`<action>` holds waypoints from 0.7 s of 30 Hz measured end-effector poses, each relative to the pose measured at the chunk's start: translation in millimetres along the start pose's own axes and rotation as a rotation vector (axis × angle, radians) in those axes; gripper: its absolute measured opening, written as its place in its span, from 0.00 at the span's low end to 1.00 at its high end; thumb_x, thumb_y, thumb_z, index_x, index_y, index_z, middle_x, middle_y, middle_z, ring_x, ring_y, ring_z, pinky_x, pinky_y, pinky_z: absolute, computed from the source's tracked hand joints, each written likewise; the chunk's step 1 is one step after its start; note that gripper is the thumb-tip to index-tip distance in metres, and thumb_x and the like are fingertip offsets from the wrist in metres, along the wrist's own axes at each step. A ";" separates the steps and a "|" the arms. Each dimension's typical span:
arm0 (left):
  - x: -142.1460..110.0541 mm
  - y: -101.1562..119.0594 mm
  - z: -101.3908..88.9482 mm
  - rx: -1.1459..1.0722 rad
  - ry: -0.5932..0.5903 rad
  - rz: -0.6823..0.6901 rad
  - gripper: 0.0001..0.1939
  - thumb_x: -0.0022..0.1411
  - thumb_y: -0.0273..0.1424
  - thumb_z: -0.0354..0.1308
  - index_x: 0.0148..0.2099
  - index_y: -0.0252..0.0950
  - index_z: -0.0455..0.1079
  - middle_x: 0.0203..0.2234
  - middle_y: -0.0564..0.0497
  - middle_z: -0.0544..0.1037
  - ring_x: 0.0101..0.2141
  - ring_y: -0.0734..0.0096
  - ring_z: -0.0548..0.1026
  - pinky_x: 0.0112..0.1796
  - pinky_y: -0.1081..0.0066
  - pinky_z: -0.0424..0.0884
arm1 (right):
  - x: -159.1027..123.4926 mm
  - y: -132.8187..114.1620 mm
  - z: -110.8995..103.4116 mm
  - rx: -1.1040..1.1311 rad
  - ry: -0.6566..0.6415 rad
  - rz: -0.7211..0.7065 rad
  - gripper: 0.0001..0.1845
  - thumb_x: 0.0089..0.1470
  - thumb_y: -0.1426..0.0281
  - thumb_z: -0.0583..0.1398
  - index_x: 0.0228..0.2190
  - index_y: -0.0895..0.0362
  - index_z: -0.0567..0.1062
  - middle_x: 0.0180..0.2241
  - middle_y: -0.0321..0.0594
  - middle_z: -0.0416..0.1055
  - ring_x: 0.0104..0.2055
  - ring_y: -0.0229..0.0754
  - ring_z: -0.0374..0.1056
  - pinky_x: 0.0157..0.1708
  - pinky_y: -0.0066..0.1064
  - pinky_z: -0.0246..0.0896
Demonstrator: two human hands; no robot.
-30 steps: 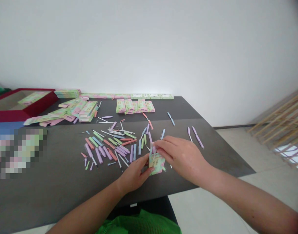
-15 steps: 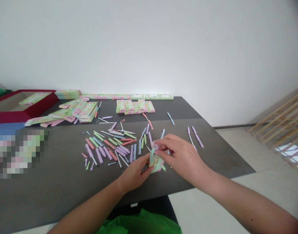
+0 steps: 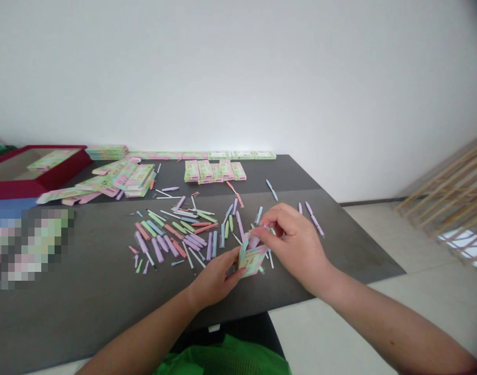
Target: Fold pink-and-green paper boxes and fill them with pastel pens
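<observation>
My left hand (image 3: 217,278) is closed around the lower left side of a small green-and-pink pen box (image 3: 252,260), which is tilted above the table's front part. The box's top is open. At its mouth my right hand (image 3: 295,242) pinches with thumb and fingertips on a purple pen (image 3: 254,240), mostly hidden by the box and the fingers. Just left of the hands lies a spread of loose pen parts: purple caps (image 3: 157,250), green barrels (image 3: 179,227), coral pieces (image 3: 142,230) and white refills (image 3: 196,257).
Flattened and stacked pen boxes (image 3: 119,177) lie at the back left beside a red box (image 3: 62,169). Several upright boxes (image 3: 215,171) stand at the back middle. Single pens, one blue (image 3: 272,190) and one purple (image 3: 314,219), lie right. The table (image 3: 351,260) ends at the right.
My right hand's fingers have gone from lying over the box mouth to a curled pinch, slightly higher and to the right. The left hand keeps its hold on the box.
</observation>
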State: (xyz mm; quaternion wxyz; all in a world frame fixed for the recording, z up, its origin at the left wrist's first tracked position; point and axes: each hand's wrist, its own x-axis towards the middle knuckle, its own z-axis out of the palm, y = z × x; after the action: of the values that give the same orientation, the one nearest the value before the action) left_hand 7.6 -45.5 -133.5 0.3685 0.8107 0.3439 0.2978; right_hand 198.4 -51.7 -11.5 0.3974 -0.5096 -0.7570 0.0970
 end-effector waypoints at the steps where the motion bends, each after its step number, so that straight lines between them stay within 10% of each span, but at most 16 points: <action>1: -0.4 -0.3 0.3 -0.007 0.007 0.003 0.24 0.64 0.29 0.52 0.62 0.36 0.58 0.49 0.43 0.74 0.48 0.63 0.75 0.50 0.63 0.71 | -2.1 0.8 4.1 -0.019 -0.014 -0.037 0.07 0.56 0.67 0.63 0.28 0.57 0.73 0.29 0.35 0.67 0.32 0.35 0.63 0.31 0.27 0.52; 10: -1.8 -0.3 -0.9 0.010 0.046 0.006 0.23 0.64 0.30 0.52 0.61 0.37 0.60 0.48 0.44 0.75 0.47 0.63 0.74 0.50 0.63 0.71 | -17.8 2.2 1.0 -0.434 0.001 -0.357 0.13 0.61 0.64 0.55 0.46 0.53 0.73 0.44 0.45 0.69 0.43 0.45 0.64 0.46 0.41 0.50; 15: -0.1 4.2 -9.0 -0.088 0.083 0.029 0.24 0.66 0.31 0.51 0.63 0.38 0.58 0.53 0.43 0.73 0.49 0.62 0.74 0.51 0.64 0.70 | -39.4 22.8 1.7 -0.148 0.156 -0.154 0.33 0.56 0.59 0.60 0.59 0.53 0.57 0.54 0.50 0.61 0.57 0.53 0.58 0.56 0.47 0.52; 21: 2.2 14.3 0.7 -0.060 0.191 0.068 0.24 0.64 0.29 0.52 0.62 0.39 0.60 0.56 0.45 0.70 0.56 0.61 0.69 0.56 0.62 0.66 | -74.2 21.9 66.8 0.264 -0.030 0.237 0.55 0.45 0.63 0.68 0.64 0.53 0.40 0.62 0.54 0.50 0.64 0.54 0.51 0.59 0.48 0.54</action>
State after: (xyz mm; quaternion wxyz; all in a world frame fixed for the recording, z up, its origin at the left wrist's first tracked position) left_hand 14.2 -51.1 -122.0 0.3479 0.7785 0.3404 0.3963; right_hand 179.0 -87.2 -105.4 0.4351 -0.5373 -0.6782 0.2493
